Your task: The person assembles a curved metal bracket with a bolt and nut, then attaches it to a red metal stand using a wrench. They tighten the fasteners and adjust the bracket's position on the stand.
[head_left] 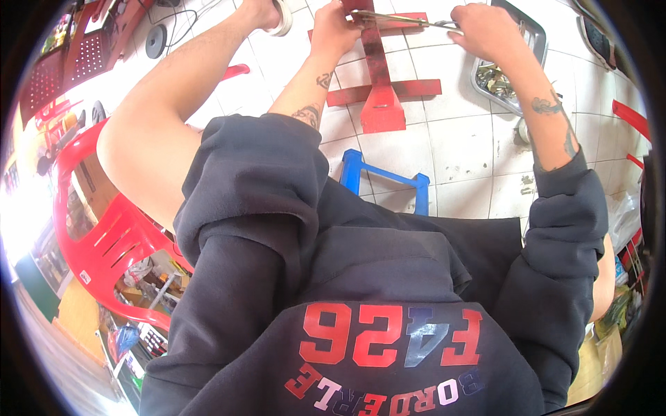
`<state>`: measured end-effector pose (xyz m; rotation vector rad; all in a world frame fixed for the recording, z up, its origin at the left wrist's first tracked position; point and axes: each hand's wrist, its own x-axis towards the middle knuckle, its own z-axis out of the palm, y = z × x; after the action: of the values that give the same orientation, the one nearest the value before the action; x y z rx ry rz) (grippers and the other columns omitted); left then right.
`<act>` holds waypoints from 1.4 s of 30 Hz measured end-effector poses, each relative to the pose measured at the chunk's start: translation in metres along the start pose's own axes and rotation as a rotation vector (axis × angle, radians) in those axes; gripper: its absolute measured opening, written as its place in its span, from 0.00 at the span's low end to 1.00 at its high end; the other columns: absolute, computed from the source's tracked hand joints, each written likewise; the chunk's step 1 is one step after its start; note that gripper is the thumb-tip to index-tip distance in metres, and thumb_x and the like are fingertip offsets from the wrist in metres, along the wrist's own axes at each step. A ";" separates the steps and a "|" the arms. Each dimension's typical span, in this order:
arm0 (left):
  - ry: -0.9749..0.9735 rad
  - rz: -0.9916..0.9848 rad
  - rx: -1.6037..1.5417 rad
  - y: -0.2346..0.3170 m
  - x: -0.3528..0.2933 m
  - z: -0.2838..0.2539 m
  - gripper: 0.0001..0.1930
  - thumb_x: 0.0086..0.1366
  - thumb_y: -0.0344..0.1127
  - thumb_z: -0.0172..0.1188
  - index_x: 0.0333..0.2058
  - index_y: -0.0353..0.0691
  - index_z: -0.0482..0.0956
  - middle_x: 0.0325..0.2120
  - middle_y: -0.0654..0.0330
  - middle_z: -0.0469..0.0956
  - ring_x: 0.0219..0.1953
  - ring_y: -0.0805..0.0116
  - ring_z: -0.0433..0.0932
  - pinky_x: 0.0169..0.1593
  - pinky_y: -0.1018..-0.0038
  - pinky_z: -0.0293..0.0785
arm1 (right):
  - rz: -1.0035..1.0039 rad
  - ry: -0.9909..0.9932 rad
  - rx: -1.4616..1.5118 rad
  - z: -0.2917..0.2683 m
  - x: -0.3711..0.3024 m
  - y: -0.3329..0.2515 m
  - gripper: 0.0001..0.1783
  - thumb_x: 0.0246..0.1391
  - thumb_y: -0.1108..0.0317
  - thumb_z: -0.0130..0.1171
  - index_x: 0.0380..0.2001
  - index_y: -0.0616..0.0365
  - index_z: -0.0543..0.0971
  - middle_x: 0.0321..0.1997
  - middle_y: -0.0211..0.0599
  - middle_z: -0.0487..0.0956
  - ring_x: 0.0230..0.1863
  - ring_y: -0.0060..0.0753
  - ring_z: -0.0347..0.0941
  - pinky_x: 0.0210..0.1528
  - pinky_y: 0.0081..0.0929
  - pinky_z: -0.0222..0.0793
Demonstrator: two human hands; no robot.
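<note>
A red metal stand [374, 62] with a long upright bar and crosspieces lies or stands on the tiled floor in front of me. My left hand [336, 31] is closed at the upper part of its bar; what its fingertips grip is hidden. Across the bar runs a long, thin metal tool [399, 17], whose exact kind I cannot make out. Its right end is in my closed right hand [489, 28]. Below my right hand, a grey metal tray [494, 102] contains small brass-coloured and silvery metal parts.
A blue stool frame [352, 170] stands between my legs. On the left is a red plastic chair [111, 236], with cluttered goods behind it. A black disc [156, 41] and a cable lie at the upper left. Clear plastic bags [624, 215] are at the right.
</note>
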<state>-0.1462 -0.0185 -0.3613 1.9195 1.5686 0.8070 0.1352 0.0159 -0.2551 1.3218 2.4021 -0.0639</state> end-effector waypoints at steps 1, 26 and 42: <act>0.037 -0.055 -0.061 0.015 -0.003 -0.005 0.13 0.49 0.26 0.69 0.37 0.38 0.86 0.29 0.54 0.86 0.33 0.62 0.85 0.40 0.69 0.79 | -0.013 0.043 0.060 0.000 -0.002 -0.001 0.25 0.57 0.43 0.60 0.35 0.56 0.84 0.32 0.44 0.84 0.38 0.48 0.82 0.42 0.44 0.77; 0.039 -0.290 -0.546 0.031 0.005 -0.010 0.12 0.56 0.24 0.68 0.40 0.35 0.80 0.39 0.55 0.86 0.41 0.69 0.83 0.47 0.74 0.78 | -0.007 0.333 0.518 0.032 0.069 -0.055 0.34 0.37 0.32 0.73 0.20 0.55 0.79 0.16 0.40 0.77 0.21 0.47 0.78 0.24 0.37 0.74; 0.239 -0.374 -0.677 0.032 -0.003 -0.006 0.16 0.54 0.09 0.55 0.39 0.28 0.80 0.34 0.48 0.85 0.34 0.57 0.86 0.36 0.70 0.83 | -0.222 0.213 0.347 0.009 0.070 -0.050 0.09 0.46 0.64 0.65 0.25 0.55 0.75 0.18 0.40 0.77 0.25 0.47 0.78 0.28 0.42 0.75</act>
<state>-0.1299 -0.0272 -0.3348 1.0450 1.4626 1.2293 0.0640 0.0427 -0.2961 1.2472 2.8087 -0.4397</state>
